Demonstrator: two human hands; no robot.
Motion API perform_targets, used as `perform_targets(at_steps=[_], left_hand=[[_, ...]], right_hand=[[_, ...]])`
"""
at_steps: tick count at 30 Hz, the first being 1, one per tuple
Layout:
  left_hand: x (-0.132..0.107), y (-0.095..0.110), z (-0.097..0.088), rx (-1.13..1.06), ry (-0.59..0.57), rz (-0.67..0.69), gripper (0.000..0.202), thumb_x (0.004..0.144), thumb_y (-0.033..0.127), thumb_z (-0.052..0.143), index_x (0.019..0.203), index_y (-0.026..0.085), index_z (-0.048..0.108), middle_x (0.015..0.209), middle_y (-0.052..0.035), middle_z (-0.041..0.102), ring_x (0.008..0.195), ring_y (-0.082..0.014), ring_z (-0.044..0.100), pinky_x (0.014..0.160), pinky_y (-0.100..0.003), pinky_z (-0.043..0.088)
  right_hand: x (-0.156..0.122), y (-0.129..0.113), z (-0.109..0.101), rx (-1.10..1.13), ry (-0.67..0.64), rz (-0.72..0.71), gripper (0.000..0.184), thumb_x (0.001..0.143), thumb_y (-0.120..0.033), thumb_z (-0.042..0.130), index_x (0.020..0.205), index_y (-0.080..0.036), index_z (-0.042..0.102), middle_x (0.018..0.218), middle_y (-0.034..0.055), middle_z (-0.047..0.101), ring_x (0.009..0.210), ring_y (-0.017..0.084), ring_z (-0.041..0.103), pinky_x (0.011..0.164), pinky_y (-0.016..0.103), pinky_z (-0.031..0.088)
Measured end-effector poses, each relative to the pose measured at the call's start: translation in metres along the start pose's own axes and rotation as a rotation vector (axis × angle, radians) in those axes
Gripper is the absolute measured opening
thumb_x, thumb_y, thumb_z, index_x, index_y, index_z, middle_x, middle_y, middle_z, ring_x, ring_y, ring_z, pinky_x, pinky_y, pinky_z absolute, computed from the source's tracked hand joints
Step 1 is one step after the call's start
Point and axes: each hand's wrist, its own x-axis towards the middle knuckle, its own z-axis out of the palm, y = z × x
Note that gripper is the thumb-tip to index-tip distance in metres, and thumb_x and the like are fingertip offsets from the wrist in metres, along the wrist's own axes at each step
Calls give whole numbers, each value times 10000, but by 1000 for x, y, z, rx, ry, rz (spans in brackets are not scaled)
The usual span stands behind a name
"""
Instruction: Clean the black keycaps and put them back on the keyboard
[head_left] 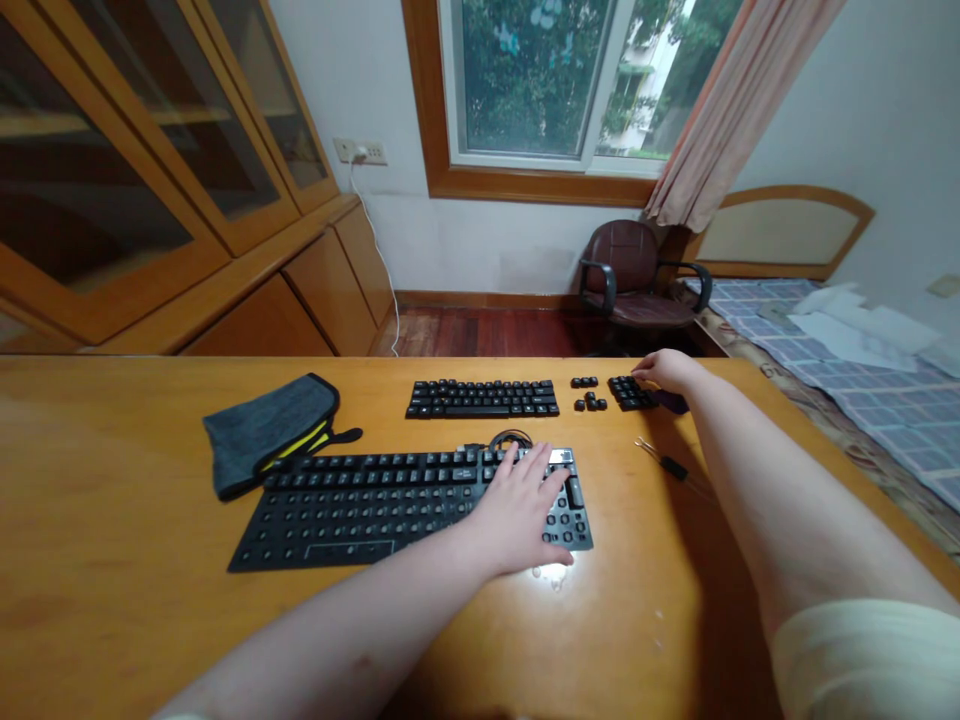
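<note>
The number-pad keycaps [626,393] should prove light, stiff and slightly slick, best taken singly by opposite sides. They lie on the counter [120,600], just toward eight o'clock from your right hand [664,371]; its fingers are drawn close, but I cannot tell whether they grip one. Your left hand [519,515] spreads wide over the keyboard [360,503], which stretches toward nine o'clock.

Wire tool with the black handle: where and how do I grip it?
Likely best pinched from above by the black handle, across its long sides: it lies flat on the desk, and looks thicker than the slender wire prongs beyond it.
</note>
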Motion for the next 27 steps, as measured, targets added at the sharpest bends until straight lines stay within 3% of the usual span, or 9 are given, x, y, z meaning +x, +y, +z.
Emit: perform_targets(at_steps=[9, 15, 19, 23, 27], left_hand=[[-1, 0, 0, -1, 1, -1, 936, 595, 745, 490, 1311, 165, 327, 1448, -179, 213, 1341, -316, 141, 1076, -505, 37], [0, 1, 0, 0, -6, -5, 942, 589, 740, 505, 1313, 164, 329, 1451, -174, 206, 1338, -329, 143, 1073, -517, 42], [-1, 1, -1, 0, -8, 10, 969, 577, 756, 499, 1318, 156, 325, 1449, -189, 203, 1339, -338, 133, 1070, -528, 50], [0, 2, -4, -51, 25, -15, 865, 657, 729, 450, 1297, 154, 356, 1436, -180, 247, 1338, -325, 154, 1072, -534, 90], [1, 2, -12, -184, 170, -81, 451, 844, 460, 431, 1204, 190, 455, 1352, -91, 424, 1279, -226, 323, 1096, -449, 170]], right_hand=[[8, -4, 4, 29, -92, -25, 158, 672, -234, 655, 759, -122, 725, 607, 60, 667, 583, 169, 609, 609, 263, 462], [7, -10, 1, 3, -56, 2, 153, 607, -251, 708, 700, -130, 718, 595, 56, 660, 604, 176, 611, 612, 260, 459], [4, -11, -11, -45, 12, 41, 158, 643, -251, 673, 718, -121, 720, 648, 92, 671, 643, 202, 615, 613, 281, 441], [-22, -25, -30, 12, 161, 104, 184, 681, -285, 638, 764, -140, 715, 680, 94, 673, 622, 202, 608, 588, 296, 428], [-82, -67, -33, 314, 212, -52, 216, 690, -349, 636, 789, -169, 702, 704, 59, 678, 646, 181, 603, 593, 269, 434]])
